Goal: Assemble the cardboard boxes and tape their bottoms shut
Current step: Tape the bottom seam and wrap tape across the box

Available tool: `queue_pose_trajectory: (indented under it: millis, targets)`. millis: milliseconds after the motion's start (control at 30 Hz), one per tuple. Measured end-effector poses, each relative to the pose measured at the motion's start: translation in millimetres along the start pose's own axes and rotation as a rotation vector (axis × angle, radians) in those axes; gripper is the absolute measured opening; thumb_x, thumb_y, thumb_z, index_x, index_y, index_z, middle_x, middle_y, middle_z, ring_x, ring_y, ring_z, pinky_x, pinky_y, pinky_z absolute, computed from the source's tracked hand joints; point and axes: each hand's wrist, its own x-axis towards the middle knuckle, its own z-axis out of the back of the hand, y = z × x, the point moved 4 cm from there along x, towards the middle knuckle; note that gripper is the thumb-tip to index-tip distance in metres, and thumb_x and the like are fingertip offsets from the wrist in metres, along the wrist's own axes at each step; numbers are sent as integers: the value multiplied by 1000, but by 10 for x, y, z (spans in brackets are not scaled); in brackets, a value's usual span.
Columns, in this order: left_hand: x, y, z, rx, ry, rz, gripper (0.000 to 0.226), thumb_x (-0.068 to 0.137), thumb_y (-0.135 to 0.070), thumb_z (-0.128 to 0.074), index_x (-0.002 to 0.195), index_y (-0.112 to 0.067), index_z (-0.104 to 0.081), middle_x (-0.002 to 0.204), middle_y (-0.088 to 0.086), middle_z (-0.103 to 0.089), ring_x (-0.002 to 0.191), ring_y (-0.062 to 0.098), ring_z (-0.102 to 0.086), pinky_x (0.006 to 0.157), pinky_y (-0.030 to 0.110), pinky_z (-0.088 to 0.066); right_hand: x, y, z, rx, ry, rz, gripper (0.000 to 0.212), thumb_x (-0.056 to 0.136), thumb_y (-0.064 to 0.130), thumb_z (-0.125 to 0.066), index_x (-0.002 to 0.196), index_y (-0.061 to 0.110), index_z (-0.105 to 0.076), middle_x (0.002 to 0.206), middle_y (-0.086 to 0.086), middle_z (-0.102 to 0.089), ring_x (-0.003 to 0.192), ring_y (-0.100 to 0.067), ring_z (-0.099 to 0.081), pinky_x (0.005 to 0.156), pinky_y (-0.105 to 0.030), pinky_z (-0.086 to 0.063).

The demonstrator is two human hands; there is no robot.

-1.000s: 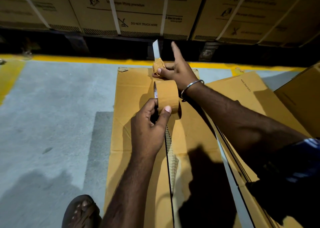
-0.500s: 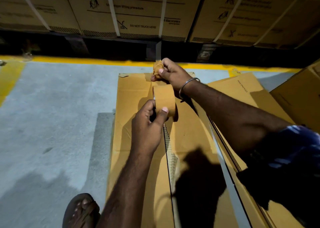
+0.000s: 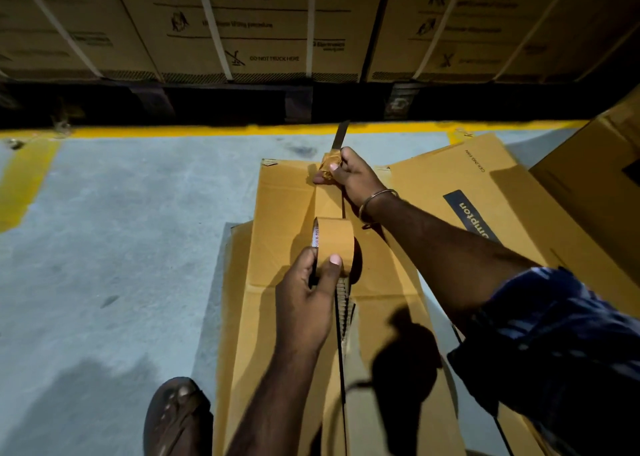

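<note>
Holding the tape roll on edge over the cardboard box, left hand has its grip clenched round the rim, thumb on the outer face. Tape strip runs straight away from the person along the box's centre seam. Right hand grips a tape-wrapped blade, tip pointing away. Box lies lengthwise on the floor. Stacked cartons read "DO NOT TRUCK HERE".
</note>
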Motion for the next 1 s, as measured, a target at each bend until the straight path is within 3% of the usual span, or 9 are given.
queue_pose_trajectory:
  millis: [133,300,400,500,600,667,767,900,1000]
  targets:
    - [16,24,-37,43,-10,1,21,100,-40,-59,80,-34,-59,73,-16,-59,72,7,-56,67,34,-44,-299,-186,16,8,1,-27,19,107,14,-48,115,-3,-51,114,-29,-69,107,-38,-71,102,-55,-51]
    - [72,72,-134,113,37,27,27,98,-50,-57,82,-29,-60,73,-10,-61,70,12,-57,68,39,-47,-520,-413,55,18,2,-69,26,96,37,-57,104,13,-52,115,-37,-62,112,-52,-61,99,-64,-48]
    - [70,92,-148,163,52,7,30,101,-49,-58,78,-29,-57,69,-9,-58,66,10,-53,63,38,-45,-576,-264,145,56,-38,-24,11,104,23,-52,106,12,-52,116,-35,-64,113,-47,-65,101,-60,-51]
    - [45,105,-118,186,44,5,35,100,-53,-57,77,-26,-55,70,-7,-59,66,17,-56,63,43,-48,-622,-224,450,-26,-250,-6,20,104,25,-49,116,11,-54,117,-17,-68,108,-34,-66,92,-49,-53]
    - [52,114,-62,262,33,1,41,97,-65,-50,82,-28,-61,73,-7,-68,79,15,-66,84,50,-54,-754,-537,876,-148,-560,-125,35,99,36,-48,124,13,-55,121,-13,-62,109,-34,-60,92,-46,-51]
    - [69,42,-8,454,-2,-15,44,98,-68,-47,84,-30,-65,74,-10,-70,88,6,-66,114,52,-31,-880,-746,929,-131,-572,-249,40,98,36,-48,125,8,-53,118,-15,-61,106,-32,-59,90,-41,-48]
    - [125,-90,141,633,-29,60,44,98,-67,-52,80,-30,-67,77,-15,-69,92,0,-59,118,55,-3,-956,-816,796,-30,-493,-312,26,106,18,-48,127,3,-51,113,-16,-59,99,-24,-53,82,-33,-38]
    - [281,-53,369,397,150,193,51,85,-81,-57,91,-35,-77,90,-12,-77,101,12,-69,117,64,-24,-925,-666,692,67,-480,-280,24,106,16,-48,127,5,-54,113,-14,-61,102,-25,-55,85,-34,-39]
    - [334,-134,442,211,151,142,54,82,-77,-63,85,-24,-75,81,-4,-77,93,19,-75,106,68,-42,-909,-457,606,138,-425,-277,43,109,21,-47,151,15,-43,140,-5,-52,127,-22,-48,103,-36,-37]
